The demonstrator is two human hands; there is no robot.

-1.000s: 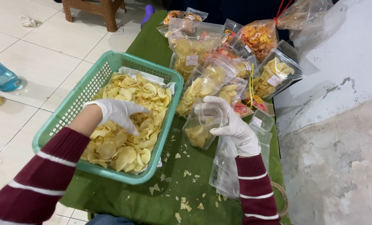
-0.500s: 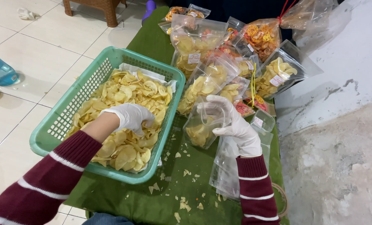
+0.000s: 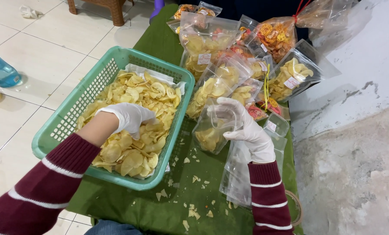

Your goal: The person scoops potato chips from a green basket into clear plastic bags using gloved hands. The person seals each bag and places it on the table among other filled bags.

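Observation:
A teal plastic basket (image 3: 68, 126) lined with white paper holds a heap of pale yellow chips (image 3: 138, 100). My left hand (image 3: 129, 117), in a white glove, is down in the chips with its fingers curled into them. My right hand (image 3: 246, 128), also gloved, holds a clear plastic bag (image 3: 212, 130) open at its mouth just right of the basket. The bag is partly filled with chips at the bottom.
Several filled clear bags of yellow and orange chips (image 3: 229, 56) are piled at the back of the green tablecloth (image 3: 159, 41). Flat empty bags (image 3: 235, 174) lie under my right wrist. Crumbs dot the cloth. A blue bottle (image 3: 0, 69) stands on the tiled floor at left; a rough wall runs along the right.
My left hand has slid from the middle of the basket toward its right side and dug into the chips. My right hand keeps hold of the bag in the same place.

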